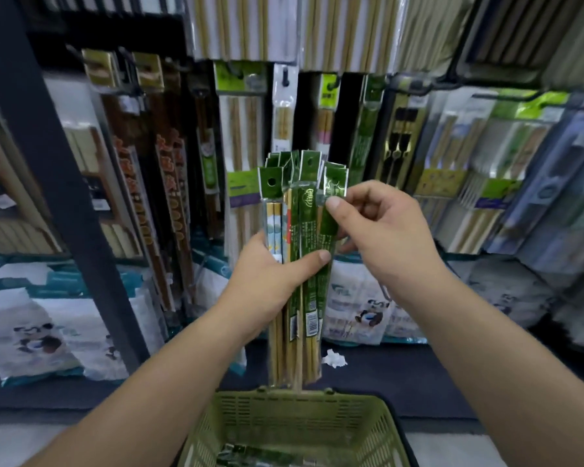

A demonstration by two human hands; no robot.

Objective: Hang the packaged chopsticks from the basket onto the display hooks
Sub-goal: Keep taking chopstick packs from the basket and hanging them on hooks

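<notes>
My left hand grips a bundle of several green-headed chopstick packs, held upright in front of the display. Each pack has a punched hole in its green top card. My right hand pinches the top of the rightmost pack between thumb and fingers, close to the bundle. Black display hooks stick out above, with other chopstick packs hanging on them. The green plastic basket sits below my arms, with more green packs lying in its bottom.
A dark steel shelf post slants down the left side. Panda-printed white packages fill the low shelf. A crumpled white scrap lies on the dark shelf edge. Hanging packs crowd the whole wall behind.
</notes>
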